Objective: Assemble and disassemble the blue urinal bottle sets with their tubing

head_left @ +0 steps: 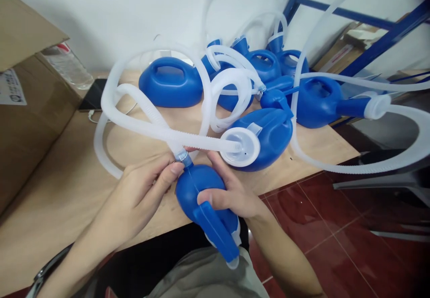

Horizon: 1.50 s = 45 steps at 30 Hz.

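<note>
Hands of the person are both occupied at the front edge of the bench (67,208). The left hand (137,190) pinches, with thumb and fingers, the neck of a blue piece (198,184), where a metal clamp (183,156) goes around the end of a white hose (144,132). The right hand (235,195) is curved around the body of this piece, its thumb on top. The hose makes loops over the bench. A white lid (245,150) is just beside a blue bottle (273,130) near the right edge. More bottles (173,94) stand toward the back edge. A phone (92,95) lies near the back left corner, beside a box (33,123).
</note>
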{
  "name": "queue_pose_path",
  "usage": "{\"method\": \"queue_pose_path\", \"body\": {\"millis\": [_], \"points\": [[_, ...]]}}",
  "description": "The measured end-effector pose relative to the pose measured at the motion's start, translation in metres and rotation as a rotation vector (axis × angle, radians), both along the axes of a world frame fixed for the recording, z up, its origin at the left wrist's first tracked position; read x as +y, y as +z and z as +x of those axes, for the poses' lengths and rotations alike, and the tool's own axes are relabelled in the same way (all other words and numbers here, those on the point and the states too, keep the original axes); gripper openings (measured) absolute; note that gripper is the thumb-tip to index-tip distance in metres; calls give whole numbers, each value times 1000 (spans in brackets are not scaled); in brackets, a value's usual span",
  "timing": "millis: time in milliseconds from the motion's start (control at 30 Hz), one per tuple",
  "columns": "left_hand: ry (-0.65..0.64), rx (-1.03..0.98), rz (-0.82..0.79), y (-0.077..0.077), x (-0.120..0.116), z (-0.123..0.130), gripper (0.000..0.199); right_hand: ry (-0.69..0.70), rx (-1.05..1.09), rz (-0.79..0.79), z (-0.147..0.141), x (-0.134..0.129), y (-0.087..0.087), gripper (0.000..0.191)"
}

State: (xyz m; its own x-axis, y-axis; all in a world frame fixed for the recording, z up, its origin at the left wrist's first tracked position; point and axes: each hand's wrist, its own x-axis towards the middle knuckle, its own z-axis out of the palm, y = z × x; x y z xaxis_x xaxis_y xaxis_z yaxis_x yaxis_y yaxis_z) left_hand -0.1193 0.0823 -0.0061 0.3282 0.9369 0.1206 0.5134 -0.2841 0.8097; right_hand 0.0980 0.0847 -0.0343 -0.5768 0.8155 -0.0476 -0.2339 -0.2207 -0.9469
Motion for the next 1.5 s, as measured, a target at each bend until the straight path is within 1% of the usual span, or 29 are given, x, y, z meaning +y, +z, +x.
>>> {"method": "queue_pose_path", "body": {"millis": [67, 167, 333, 400, 467, 567, 633, 700, 800, 867, 933, 1000, 1133, 1233, 1367, 1433, 1500], "points": [[-34, 18, -13, 1, 2, -2, 49, 18, -11, 44, 0, 3, 0, 83], [-44, 57, 9, 3, 3, -5, 48, 14, -21, 98, 0, 5, -4, 86], [-86, 121, 80, 10, 3, -5, 37, -31, -79, 175, 4, 7, -16, 74], [-109, 136, 95, 14, 2, -5, 35, -55, -126, 215, 6, 7, -20, 77], [-147, 150, 102, 16, 3, -5, 34, -47, -146, 246, 7, 7, -20, 82], [-193, 165, 141, 13, 4, -5, 31, -16, -138, 313, 7, 7, -18, 86], [-184, 185, 225, 6, 4, -6, 29, -37, -131, 349, 7, 6, -16, 82], [-142, 244, 364, -2, 2, -6, 28, -67, -123, 351, 6, 5, -15, 77], [-71, 374, 565, -11, 0, -4, 28, -75, -94, 321, 4, 5, -16, 80], [-46, 434, 643, -14, -1, -3, 27, -77, -83, 312, 3, 5, -19, 82], [-30, 458, 676, -14, -1, -3, 27, -94, -95, 311, 2, 6, -22, 82], [-31, 458, 675, -12, -1, -3, 29, -102, -107, 314, 0, 7, -23, 84], [-73, 429, 642, -8, 1, -3, 31, -91, -127, 353, -1, 8, -21, 87], [-86, 393, 594, -8, 3, -2, 34, -82, -142, 385, 0, 7, -19, 83], [-102, 312, 503, -12, 5, -1, 34, -95, -152, 371, 0, 7, -18, 77], [-109, 272, 456, -14, 5, -1, 35, -96, -118, 359, -1, 8, -19, 74], [-103, 267, 452, -16, 5, -2, 36, -90, -73, 341, -2, 9, -20, 72]]}}
